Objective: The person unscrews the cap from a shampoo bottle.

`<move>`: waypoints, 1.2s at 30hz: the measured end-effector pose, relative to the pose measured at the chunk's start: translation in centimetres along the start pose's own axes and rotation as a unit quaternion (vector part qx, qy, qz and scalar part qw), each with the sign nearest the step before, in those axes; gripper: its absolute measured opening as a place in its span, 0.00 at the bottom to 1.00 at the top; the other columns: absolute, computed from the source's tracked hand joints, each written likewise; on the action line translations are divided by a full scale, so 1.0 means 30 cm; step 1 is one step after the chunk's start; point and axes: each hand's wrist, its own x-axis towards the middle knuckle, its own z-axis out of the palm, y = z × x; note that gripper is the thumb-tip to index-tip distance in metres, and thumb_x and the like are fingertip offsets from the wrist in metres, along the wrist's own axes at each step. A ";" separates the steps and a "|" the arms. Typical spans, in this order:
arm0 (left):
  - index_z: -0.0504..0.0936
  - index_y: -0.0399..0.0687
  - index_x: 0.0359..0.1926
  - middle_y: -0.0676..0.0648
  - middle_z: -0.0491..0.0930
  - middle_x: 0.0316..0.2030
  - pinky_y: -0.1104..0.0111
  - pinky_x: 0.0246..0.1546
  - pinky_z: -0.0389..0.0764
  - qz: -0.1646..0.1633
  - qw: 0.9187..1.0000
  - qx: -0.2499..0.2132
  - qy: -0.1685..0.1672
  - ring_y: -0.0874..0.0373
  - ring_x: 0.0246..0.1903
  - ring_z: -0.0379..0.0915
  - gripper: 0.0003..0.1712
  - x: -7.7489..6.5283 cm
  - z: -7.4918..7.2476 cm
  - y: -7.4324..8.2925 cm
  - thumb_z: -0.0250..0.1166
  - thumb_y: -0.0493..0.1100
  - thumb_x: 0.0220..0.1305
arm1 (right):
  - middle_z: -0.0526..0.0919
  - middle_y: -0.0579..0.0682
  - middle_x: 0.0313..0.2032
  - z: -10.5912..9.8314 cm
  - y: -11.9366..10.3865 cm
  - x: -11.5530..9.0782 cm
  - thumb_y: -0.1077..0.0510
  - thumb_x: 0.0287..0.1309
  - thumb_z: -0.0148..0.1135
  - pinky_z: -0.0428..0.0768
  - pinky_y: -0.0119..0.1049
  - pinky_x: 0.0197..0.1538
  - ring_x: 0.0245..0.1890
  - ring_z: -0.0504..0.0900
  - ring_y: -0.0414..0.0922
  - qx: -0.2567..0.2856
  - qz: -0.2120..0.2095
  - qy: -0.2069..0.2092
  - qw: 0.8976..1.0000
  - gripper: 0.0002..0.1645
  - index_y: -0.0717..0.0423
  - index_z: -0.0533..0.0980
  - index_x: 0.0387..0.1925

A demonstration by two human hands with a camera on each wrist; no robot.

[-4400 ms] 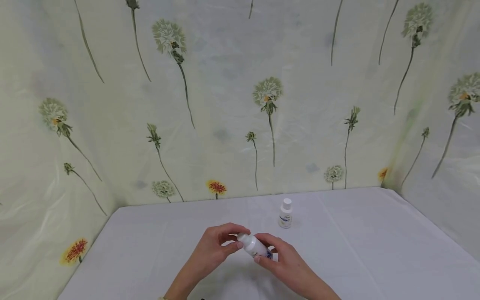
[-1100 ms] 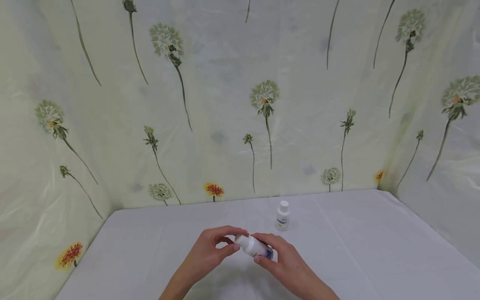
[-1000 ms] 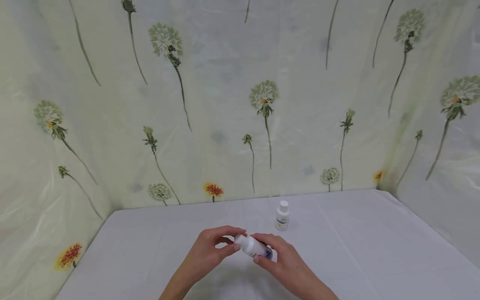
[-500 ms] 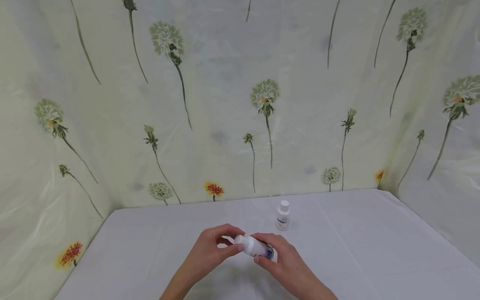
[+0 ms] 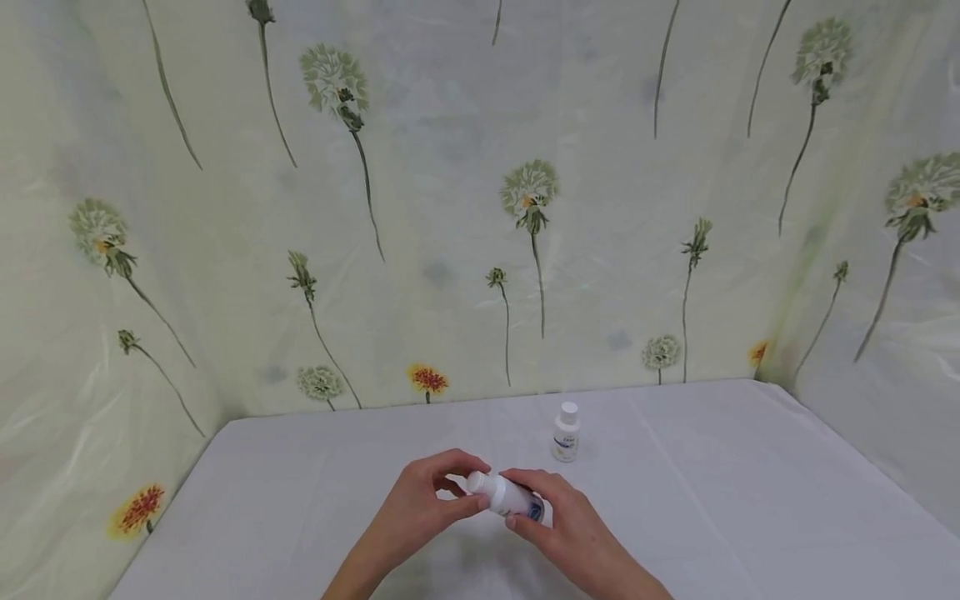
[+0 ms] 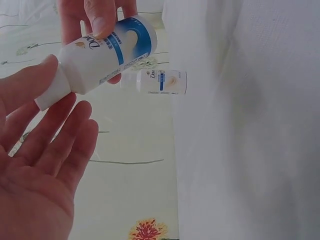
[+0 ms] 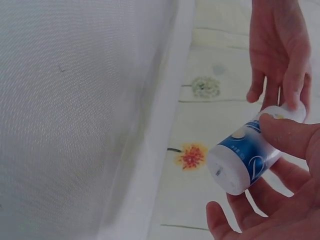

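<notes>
A small white Dove bottle point(image 5: 513, 497) with a blue label is held tilted above the table, its cap end toward the left. My right hand point(image 5: 566, 521) grips the body, thumb on the near side. With thumb and fingers, my left hand point(image 5: 423, 500) pinches the white cap point(image 6: 54, 90), which sits on the bottle's neck. In the right wrist view the bottle's flat base point(image 7: 229, 172) faces the camera. Behind the hands a second white Dove bottle point(image 5: 566, 435) stands upright on the table, its cap on.
A white cloth covers the table point(image 5: 712, 500). Along its back and sides hangs a pale curtain point(image 5: 450, 208) printed with dandelions and orange flowers.
Both hands stay at the same spot with the bottle. The left thumb and fingers have shifted slightly around the cap. The standing bottle has not moved on the table.
</notes>
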 end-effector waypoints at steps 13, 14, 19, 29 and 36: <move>0.84 0.56 0.49 0.56 0.80 0.54 0.62 0.45 0.80 0.067 0.997 -0.035 -0.033 0.57 0.55 0.74 0.19 -0.004 -0.015 -0.013 0.67 0.30 0.61 | 0.79 0.44 0.53 -0.001 0.006 -0.004 0.50 0.59 0.69 0.73 0.57 0.56 0.50 0.74 0.48 0.000 -0.003 0.007 1.000 0.25 0.45 0.76 0.58; 0.84 0.55 0.48 0.56 0.80 0.53 0.63 0.45 0.80 0.072 0.996 -0.035 -0.034 0.57 0.55 0.74 0.18 -0.004 -0.015 -0.015 0.66 0.29 0.61 | 0.79 0.44 0.53 -0.001 0.006 -0.003 0.49 0.59 0.69 0.73 0.57 0.56 0.50 0.73 0.48 0.001 0.000 0.006 1.000 0.25 0.45 0.76 0.58; 0.85 0.53 0.49 0.54 0.83 0.50 0.63 0.45 0.80 0.076 0.996 -0.030 -0.036 0.57 0.52 0.76 0.19 -0.002 -0.017 -0.016 0.64 0.28 0.62 | 0.79 0.43 0.52 -0.001 0.008 -0.004 0.50 0.59 0.70 0.73 0.55 0.55 0.49 0.73 0.47 0.002 -0.003 0.009 1.000 0.25 0.43 0.76 0.58; 0.85 0.58 0.49 0.59 0.83 0.45 0.64 0.45 0.80 0.033 0.999 -0.015 -0.031 0.58 0.46 0.77 0.15 -0.003 -0.019 -0.006 0.69 0.38 0.63 | 0.79 0.41 0.51 -0.001 0.007 -0.007 0.50 0.59 0.70 0.73 0.52 0.53 0.49 0.73 0.46 -0.003 -0.005 0.015 1.000 0.24 0.42 0.76 0.57; 0.85 0.55 0.47 0.59 0.83 0.39 0.66 0.41 0.81 0.007 1.000 0.016 -0.005 0.58 0.41 0.77 0.14 0.001 -0.014 -0.007 0.72 0.46 0.59 | 0.78 0.40 0.50 -0.002 0.010 -0.010 0.51 0.59 0.69 0.75 0.45 0.52 0.48 0.73 0.44 -0.018 -0.010 0.016 1.000 0.24 0.40 0.76 0.57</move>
